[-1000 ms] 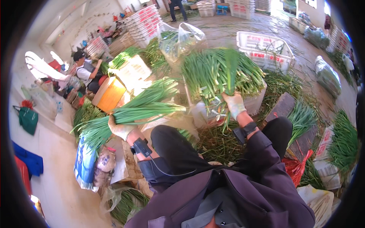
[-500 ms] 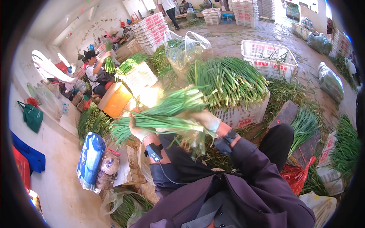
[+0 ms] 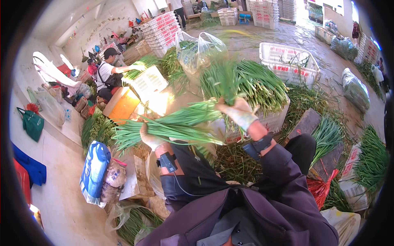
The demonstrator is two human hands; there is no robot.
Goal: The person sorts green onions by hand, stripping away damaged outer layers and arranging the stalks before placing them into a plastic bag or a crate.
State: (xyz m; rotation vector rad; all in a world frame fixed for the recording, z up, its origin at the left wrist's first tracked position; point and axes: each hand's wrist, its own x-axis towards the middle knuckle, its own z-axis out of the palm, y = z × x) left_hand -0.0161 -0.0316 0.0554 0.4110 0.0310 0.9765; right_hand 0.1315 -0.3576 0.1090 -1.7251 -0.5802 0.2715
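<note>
My left hand [image 3: 151,138], in a pale glove, is wrapped round a large bunch of garlic chives [image 3: 172,129] lying across it. The leaves fan out to the left and the pale stalk ends point right. My right hand [image 3: 240,112], also gloved, is raised at the right end of that bunch. It grips a smaller handful of chives [image 3: 226,80] standing upright and smeared by motion. Just beyond it, a thick heap of chives [image 3: 260,82] lies on a white plastic crate [image 3: 274,119]. Loose trimmings [image 3: 238,162] are strewn below my hands.
An open white crate [image 3: 289,67] stands beyond the heap, beside a clear plastic bag [image 3: 201,53]. More chives [image 3: 328,133] lie on a board at right, near red ties [image 3: 322,186]. A co-worker [image 3: 107,71] sits at far left behind an orange box [image 3: 121,104].
My right hand has moved up and to the right, away from the bunch's stalk ends, with an upright handful of chives in it. The co-worker has lowered the raised greens onto the white crate.
</note>
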